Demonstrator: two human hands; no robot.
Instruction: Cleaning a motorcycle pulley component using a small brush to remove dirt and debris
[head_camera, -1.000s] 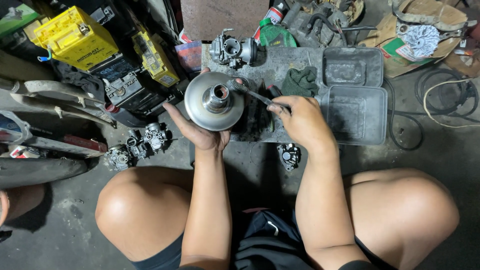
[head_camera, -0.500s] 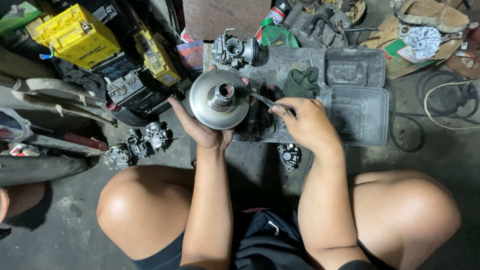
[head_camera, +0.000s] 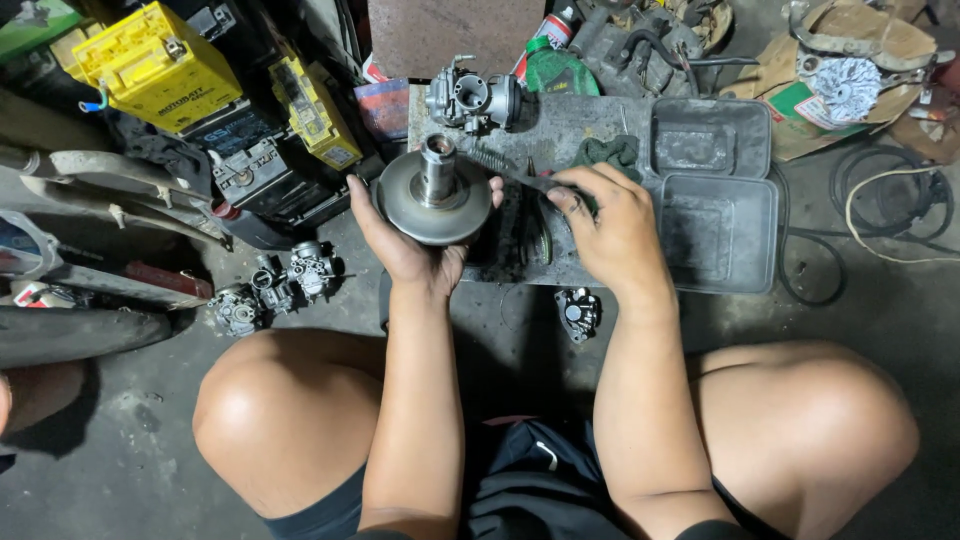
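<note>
My left hand (head_camera: 405, 245) cups a round grey metal pulley disc (head_camera: 432, 198) with a short hub sticking up from its middle. It holds the disc tilted above the edge of a dirty metal tray (head_camera: 590, 135). My right hand (head_camera: 612, 228) grips a thin dark tool (head_camera: 520, 180) whose tip points toward the disc's hub. A green rag (head_camera: 608, 152) lies on the tray just behind that hand. My bare knees frame the bottom of the view.
A carburetor (head_camera: 470, 98) stands at the tray's far edge. Yellow batteries (head_camera: 155, 62) and dark engine parts crowd the left. Small carburetor bodies (head_camera: 270, 290) lie on the concrete floor. A grey lidded plastic box (head_camera: 715, 190) is open at right, cables (head_camera: 880, 220) beyond it.
The disc has tipped so its hub points more upward and away. My right hand has slid the tool closer to the hub.
</note>
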